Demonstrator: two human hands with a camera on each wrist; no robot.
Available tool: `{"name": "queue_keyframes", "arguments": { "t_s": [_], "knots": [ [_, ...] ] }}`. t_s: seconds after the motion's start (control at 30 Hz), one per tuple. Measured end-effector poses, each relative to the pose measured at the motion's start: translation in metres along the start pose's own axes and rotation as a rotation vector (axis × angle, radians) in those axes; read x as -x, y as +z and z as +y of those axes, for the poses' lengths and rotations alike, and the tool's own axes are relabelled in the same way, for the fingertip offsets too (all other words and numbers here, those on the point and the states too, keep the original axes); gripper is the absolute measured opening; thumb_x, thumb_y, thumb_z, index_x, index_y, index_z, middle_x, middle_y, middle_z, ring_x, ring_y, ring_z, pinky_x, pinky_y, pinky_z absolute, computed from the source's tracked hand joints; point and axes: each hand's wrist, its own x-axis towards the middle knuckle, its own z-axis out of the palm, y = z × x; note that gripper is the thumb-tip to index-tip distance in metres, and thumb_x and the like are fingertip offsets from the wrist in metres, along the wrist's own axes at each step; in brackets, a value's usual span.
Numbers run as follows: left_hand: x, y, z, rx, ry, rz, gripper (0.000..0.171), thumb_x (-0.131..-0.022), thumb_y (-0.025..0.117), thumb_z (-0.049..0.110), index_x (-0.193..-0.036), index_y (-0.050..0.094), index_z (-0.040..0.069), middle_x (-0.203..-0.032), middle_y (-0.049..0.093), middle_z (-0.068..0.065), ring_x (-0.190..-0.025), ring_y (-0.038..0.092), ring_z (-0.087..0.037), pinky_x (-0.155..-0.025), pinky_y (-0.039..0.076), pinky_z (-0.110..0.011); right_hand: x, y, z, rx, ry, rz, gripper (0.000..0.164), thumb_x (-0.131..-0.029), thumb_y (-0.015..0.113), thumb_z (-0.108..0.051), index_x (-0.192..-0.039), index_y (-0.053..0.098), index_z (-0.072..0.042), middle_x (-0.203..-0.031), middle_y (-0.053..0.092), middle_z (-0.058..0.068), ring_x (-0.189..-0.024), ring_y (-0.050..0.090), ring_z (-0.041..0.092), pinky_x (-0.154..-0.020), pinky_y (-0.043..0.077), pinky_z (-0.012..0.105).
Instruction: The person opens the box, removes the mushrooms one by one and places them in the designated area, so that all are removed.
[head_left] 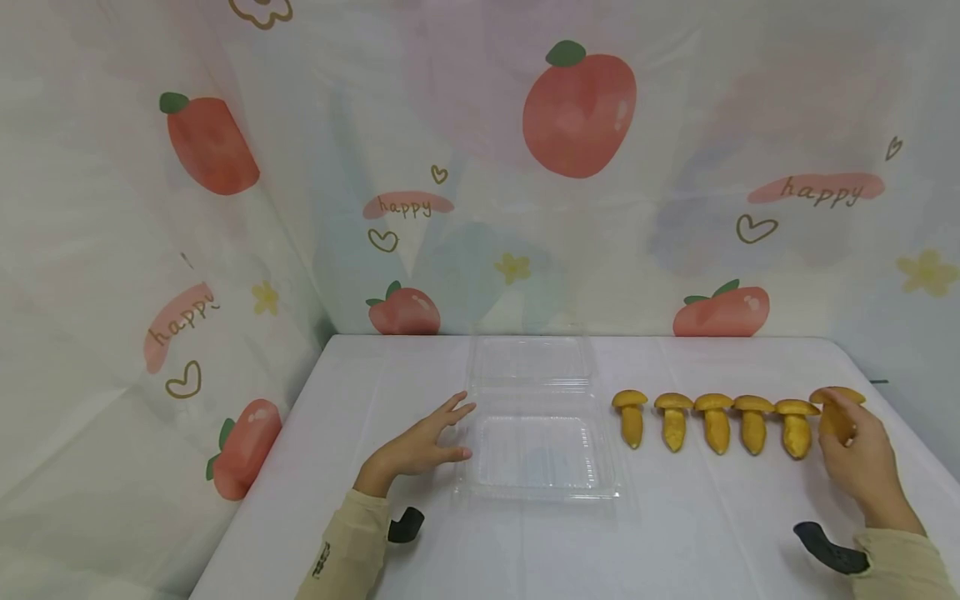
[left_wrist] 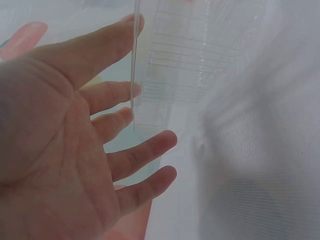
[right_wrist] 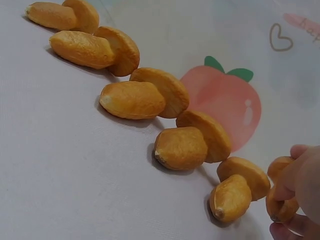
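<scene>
At the right end of a row of yellow-brown mushrooms, my right hand [head_left: 861, 450] grips one mushroom [head_left: 834, 395] by its stem, and the fingers hide part of it. In the right wrist view the fingers curl round this mushroom [right_wrist: 281, 207]. The other mushrooms [head_left: 717, 423] lie side by side on the table, caps toward the back and stems toward me. My left hand [head_left: 416, 450] is spread, fingers straight, at the left edge of a clear plastic box [head_left: 536, 492]. In the left wrist view its thumb and fingertips overlap the box's rim [left_wrist: 134, 65].
The box's lid [head_left: 532, 360] lies folded open toward the back of the white-covered table [head_left: 675, 533]. Behind and to the left hangs a printed cloth [head_left: 465, 100] with fruit pictures. A black curved piece [head_left: 828, 550] sticks out by the right sleeve, another [head_left: 407, 525] by the left.
</scene>
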Motion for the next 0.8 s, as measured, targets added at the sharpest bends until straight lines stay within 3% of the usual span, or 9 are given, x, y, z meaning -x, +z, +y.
{"name": "queue_keyframes", "arguments": {
  "t_s": [0.1,0.17,0.27,0.37,0.5,0.57,0.63,0.67,0.8],
  "knots": [
    [-0.0002,0.0003,-0.0005,-0.006,-0.001,0.000,0.076,-0.097,0.070,0.027,-0.160,0.031,0.010,-0.172,0.010,-0.011,-0.158,0.015,-0.036,-0.123,0.024,-0.062,0.0000,0.0005,0.0027,-0.006,-0.012,0.014,0.048,-0.095,0.044,0.004,-0.143,0.047,0.002,-0.138,0.048,0.035,-0.109,0.043,-0.007,-0.083,0.033,0.014],
    [-0.0003,0.0006,-0.0009,-0.005,-0.001,0.001,0.076,-0.097,0.070,0.027,-0.160,0.031,0.010,-0.172,0.010,-0.011,-0.158,0.015,-0.036,-0.123,0.023,-0.062,-0.0001,0.0005,0.0040,0.003,-0.005,0.021,0.048,-0.095,0.044,0.004,-0.143,0.048,0.001,-0.136,0.049,0.034,-0.103,0.038,-0.009,-0.075,0.029,0.014],
    [-0.0006,0.0011,-0.0014,0.000,-0.003,0.001,0.076,-0.097,0.070,0.026,-0.160,0.031,0.010,-0.172,0.010,-0.010,-0.158,0.016,-0.036,-0.123,0.024,-0.062,0.0003,0.0003,0.0051,0.006,0.034,0.006,0.050,-0.095,0.043,0.004,-0.145,0.044,0.001,-0.140,0.047,0.034,-0.120,0.049,0.022,-0.081,0.031,0.016],
    [-0.0013,0.0016,-0.0028,0.000,-0.004,0.004,0.076,-0.096,0.070,0.027,-0.159,0.031,0.009,-0.172,0.011,-0.011,-0.158,0.017,-0.036,-0.122,0.024,-0.063,0.0000,-0.0002,0.0064,0.012,0.044,0.012,0.052,-0.093,0.043,0.007,-0.144,0.044,0.001,-0.140,0.047,0.034,-0.118,0.043,0.048,-0.082,0.031,0.021],
    [-0.0011,0.0013,-0.0022,-0.001,-0.003,0.003,0.076,-0.096,0.070,0.028,-0.159,0.031,0.009,-0.172,0.011,-0.011,-0.157,0.018,-0.036,-0.122,0.024,-0.063,-0.0008,-0.0003,0.0076,0.004,0.080,0.005,0.053,-0.093,0.042,0.007,-0.145,0.042,0.001,-0.143,0.044,0.034,-0.121,0.041,0.049,-0.099,0.039,0.031],
    [-0.0004,0.0008,-0.0010,0.000,-0.002,0.000,0.076,-0.096,0.070,0.029,-0.159,0.031,0.010,-0.172,0.011,-0.010,-0.158,0.017,-0.036,-0.122,0.024,-0.063,-0.0013,-0.0009,0.0078,-0.021,0.126,-0.019,0.057,-0.093,0.040,0.007,-0.150,0.036,0.001,-0.150,0.037,0.036,-0.130,0.037,0.055,-0.118,0.034,0.047],
    [0.0001,0.0004,0.0000,0.001,-0.002,-0.001,0.076,-0.096,0.070,0.030,-0.159,0.031,0.010,-0.172,0.010,-0.010,-0.158,0.017,-0.036,-0.123,0.024,-0.062,-0.0024,-0.0015,0.0079,-0.040,0.156,-0.028,0.060,-0.093,0.039,0.008,-0.153,0.032,0.002,-0.154,0.032,0.037,-0.135,0.033,0.057,-0.121,0.025,0.064],
    [0.0003,0.0003,0.0003,0.001,-0.001,-0.002,0.076,-0.097,0.069,0.030,-0.159,0.031,0.010,-0.172,0.010,-0.010,-0.158,0.017,-0.036,-0.123,0.024,-0.062,-0.0025,-0.0014,0.0081,-0.043,0.158,-0.024,0.061,-0.093,0.038,0.008,-0.153,0.031,0.002,-0.154,0.031,0.038,-0.136,0.032,0.058,-0.121,0.024,0.065],
    [0.0003,0.0004,0.0010,0.002,0.001,-0.001,0.076,-0.097,0.069,0.029,-0.159,0.031,0.010,-0.172,0.010,-0.011,-0.158,0.017,-0.036,-0.123,0.024,-0.062,-0.0025,-0.0036,0.0102,-0.015,0.143,0.009,0.057,-0.092,0.040,0.007,-0.149,0.036,0.002,-0.150,0.037,0.037,-0.129,0.037,0.054,-0.117,0.034,0.036]
  ]
}}
